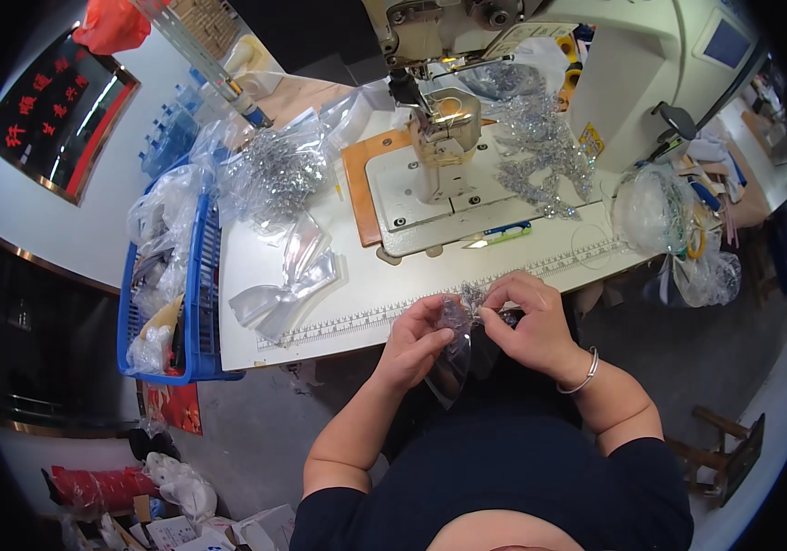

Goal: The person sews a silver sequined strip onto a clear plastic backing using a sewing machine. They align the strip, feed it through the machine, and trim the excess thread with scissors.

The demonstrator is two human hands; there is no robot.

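Observation:
At the front edge of the sewing table, my left hand (419, 341) is closed on a clear, shiny plastic bow (451, 365), whose pointed end hangs down toward my lap. My right hand (527, 321) pinches the gathered, glittery part of the same bow, thumb and forefinger together. Whether a thread or small trim sits between those fingertips is too small to tell. Another clear plastic bow (290, 283) lies on the table to the left. Beyond my hands stands a sewing machine (446, 138), its needle area above a white plate.
A thread snipper (500, 235) lies before the machine plate. Silvery strands (278, 174) are heaped at left, glittery pieces (545, 156) at right. A blue basket (200, 303) of plastic adjoins the table's left edge. Plastic bags (655, 211) crowd the right end. A wooden stool (724, 450) stands at right.

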